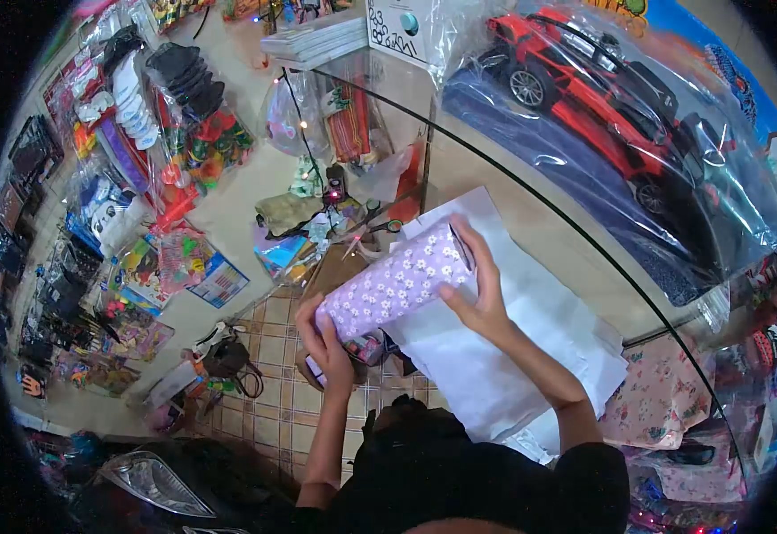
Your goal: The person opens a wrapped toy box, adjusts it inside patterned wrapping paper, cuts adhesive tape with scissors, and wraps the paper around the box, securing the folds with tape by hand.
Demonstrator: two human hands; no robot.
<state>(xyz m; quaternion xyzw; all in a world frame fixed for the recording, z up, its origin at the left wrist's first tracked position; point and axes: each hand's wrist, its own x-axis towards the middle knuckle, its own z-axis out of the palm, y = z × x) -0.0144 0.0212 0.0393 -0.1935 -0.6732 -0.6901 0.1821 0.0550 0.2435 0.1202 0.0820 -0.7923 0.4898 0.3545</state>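
A box wrapped in lilac paper with white daisies [388, 283] is held up between my two hands, tilted with its right end higher. My left hand [324, 347] grips its lower left end, thumb on the front. At the right end, my right hand [482, 289] wraps round the edge, with the fingers over the top and the thumb pressed on the front face. A dark part shows at that right end, though I cannot make out what it is. Beneath the box, a large white sheet of paper [531, 329] is spread out.
Scissors [375, 214] and small items lie beyond the box. A red toy car [584, 98] in clear plastic sits behind a glass edge [531, 173]. Pink floral paper [660, 392] lies at right. Packaged goods hang at left, and a motorbike headlight [159, 485] is at lower left.
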